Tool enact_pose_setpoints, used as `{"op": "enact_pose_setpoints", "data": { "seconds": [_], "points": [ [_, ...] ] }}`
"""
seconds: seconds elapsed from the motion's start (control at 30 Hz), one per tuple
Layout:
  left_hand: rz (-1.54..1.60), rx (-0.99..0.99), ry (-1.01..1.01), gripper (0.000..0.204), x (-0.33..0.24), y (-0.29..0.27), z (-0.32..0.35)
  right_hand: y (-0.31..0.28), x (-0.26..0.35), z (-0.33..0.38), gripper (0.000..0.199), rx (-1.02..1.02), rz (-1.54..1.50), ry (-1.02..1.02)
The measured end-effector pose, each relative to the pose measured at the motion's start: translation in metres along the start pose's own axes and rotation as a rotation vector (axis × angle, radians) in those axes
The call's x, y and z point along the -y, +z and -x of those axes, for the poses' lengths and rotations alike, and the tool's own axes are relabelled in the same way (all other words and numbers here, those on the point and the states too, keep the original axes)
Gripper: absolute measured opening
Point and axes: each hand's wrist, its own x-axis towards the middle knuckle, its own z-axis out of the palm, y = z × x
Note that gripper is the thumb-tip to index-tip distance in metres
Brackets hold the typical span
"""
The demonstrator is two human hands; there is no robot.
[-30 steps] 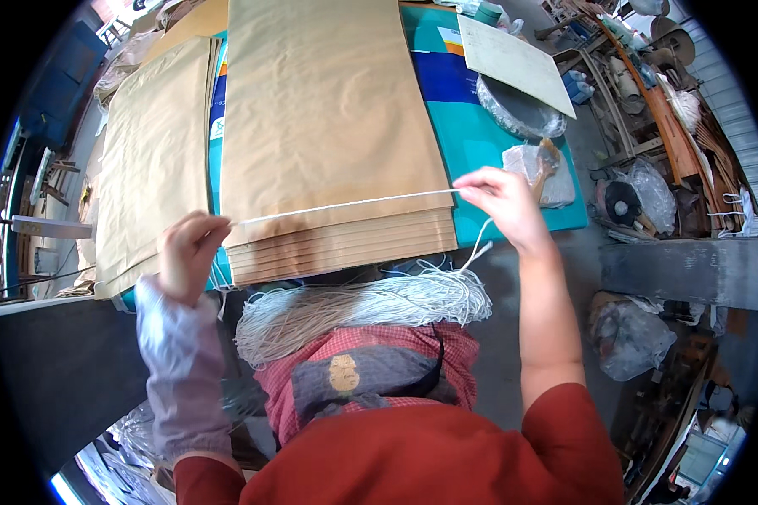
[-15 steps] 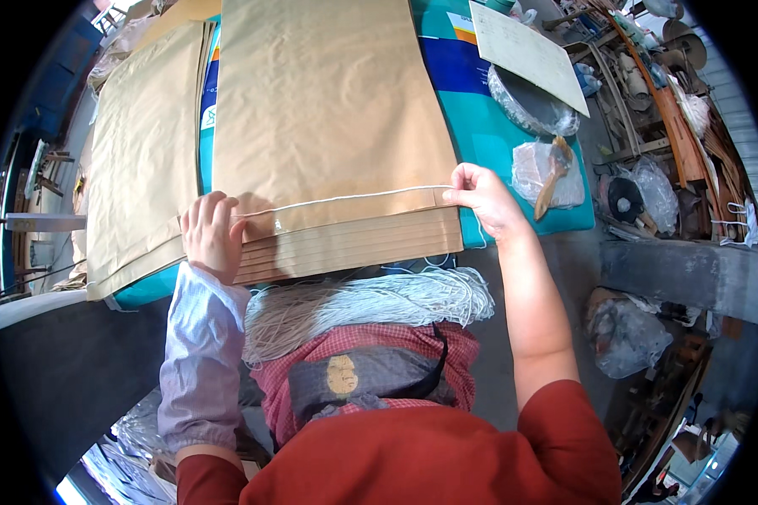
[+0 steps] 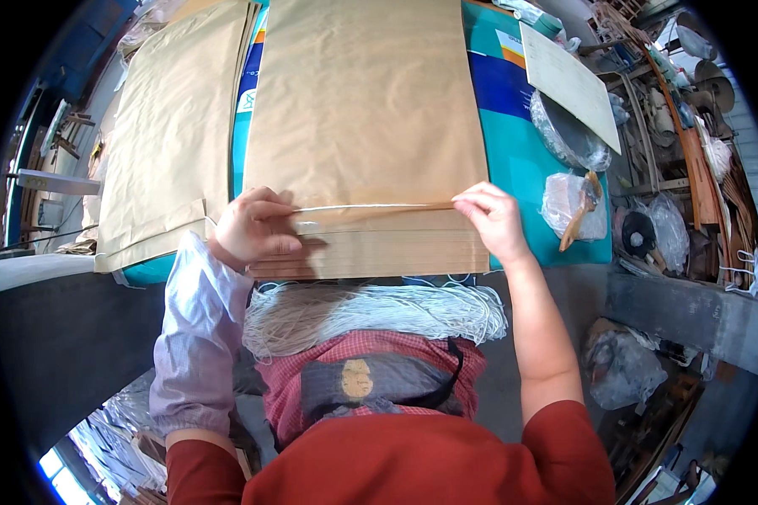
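A stack of brown kraft paper sheets or bags lies in front of me, its near edges stepped in layers. Across the top one, near its front edge, runs a white string, with a narrow paper fold partly covering it toward the right. My right hand pinches the right end of this fold between thumb and fingertips. At the left end, my left hand has its fingers bent over the fold, thumb below; its fingertips are partly hidden.
Another brown paper stack lies to the left. Both rest on a teal covering. A bundle of white strings lies across my lap. At the right are a pale board, a plastic-wrapped ring and a wooden-handled brush on a wrapped block.
The paper's front edge has been lifted into a fold against the string. My left hand has turned inward, fingers pointing right. The whole view has shifted, with things now farther right.
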Motion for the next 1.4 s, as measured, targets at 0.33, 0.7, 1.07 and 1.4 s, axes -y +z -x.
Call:
{"op": "enact_pose_setpoints", "data": {
  "seconds": [0.33,0.7,1.07,1.4],
  "points": [
    [-0.433,-0.299,-0.451,0.016,-0.010,0.035,-0.008,0.035,0.001,-0.006,0.033,-0.199,0.783,-0.023],
    [-0.559,-0.054,-0.487,0.093,-0.027,0.051,0.009,0.052,0.009,0.016,0.081,-0.020,0.903,0.156],
    [-0.306,-0.504,-0.300,0.050,0.031,0.066,0.017,0.026,-0.009,0.014,0.036,-0.326,0.651,-0.124],
    [0.018,-0.722,-0.388,0.019,0.006,0.013,0.059,0.016,0.022,0.029,0.038,-0.112,-0.278,0.312]
  ]
}}
